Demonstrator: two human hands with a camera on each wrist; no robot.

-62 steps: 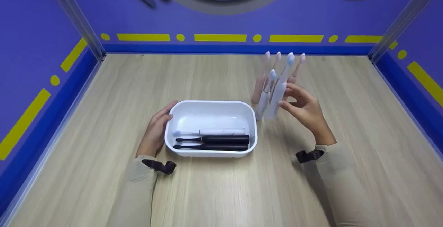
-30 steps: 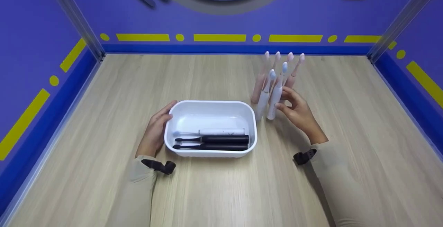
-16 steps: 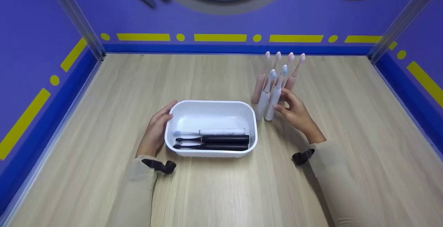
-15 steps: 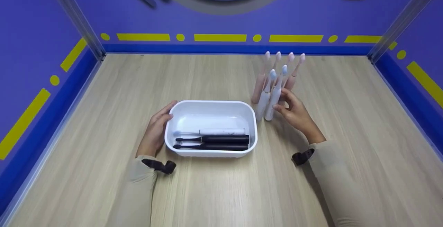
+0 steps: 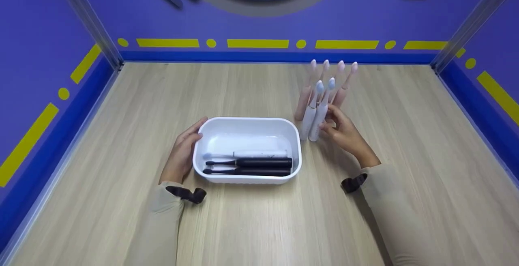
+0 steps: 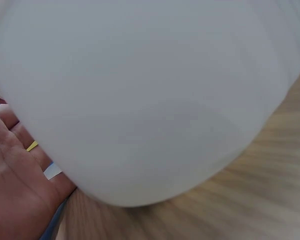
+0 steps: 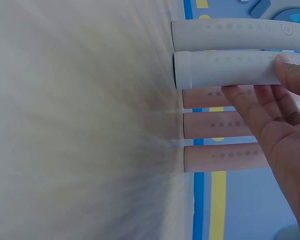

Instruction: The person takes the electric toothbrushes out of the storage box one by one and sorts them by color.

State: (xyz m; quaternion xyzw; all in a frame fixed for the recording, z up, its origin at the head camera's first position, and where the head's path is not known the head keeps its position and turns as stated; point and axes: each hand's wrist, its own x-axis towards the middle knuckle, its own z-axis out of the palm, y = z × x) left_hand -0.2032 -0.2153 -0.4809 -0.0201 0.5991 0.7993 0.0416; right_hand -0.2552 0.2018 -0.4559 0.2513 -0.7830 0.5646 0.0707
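Observation:
In the head view my left hand (image 5: 181, 150) rests against the left end of a white plastic tub (image 5: 248, 180), thumb at the rim and straight fingers along the outer wall. My right hand (image 5: 346, 134) pinches a white electric toothbrush (image 5: 319, 119) with a pale blue head, thumb on its front and fingers at its far side. It stands upright close beside another white electric toothbrush (image 5: 308, 122). Behind these two stand several pink electric toothbrushes (image 5: 302, 104). In the right wrist view, the held toothbrush (image 7: 235, 69) has its base at the tabletop.
Inside the tub, along its near wall, lie two black electric toothbrushes (image 5: 263, 162) and a white one (image 5: 259, 153). The standing group is just off the tub's right end. Blue-purple panels (image 5: 259, 26) enclose the wooden table (image 5: 259, 225) at the back and sides.
My right hand has lowered the white toothbrush and moved it left, against its white neighbour, uncovering a pink head behind. My left hand and the tub have stayed still.

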